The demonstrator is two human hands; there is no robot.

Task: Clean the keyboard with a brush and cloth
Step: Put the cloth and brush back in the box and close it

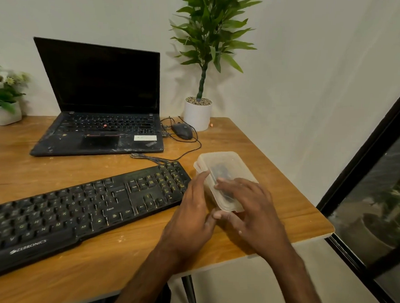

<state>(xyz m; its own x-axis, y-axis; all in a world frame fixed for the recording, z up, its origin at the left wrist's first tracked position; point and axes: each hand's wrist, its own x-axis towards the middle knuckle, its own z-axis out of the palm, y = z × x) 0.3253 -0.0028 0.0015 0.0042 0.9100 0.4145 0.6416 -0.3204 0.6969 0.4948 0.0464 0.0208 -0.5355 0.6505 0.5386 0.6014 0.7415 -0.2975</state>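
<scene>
Partly open, right hand (258,209) around container (226,161).

Just right of the keyboard (89,206), both hands are on a clear plastic box (226,161). The left hand (192,210) lies flat against the side facing the keyboard. The right hand (256,208) curls over the lid, thumb at the near corner. Something dark sits inside, unclear what.

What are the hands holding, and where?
A clear plastic box. The right hand grips its near end; the left hand presses its left side.
</scene>
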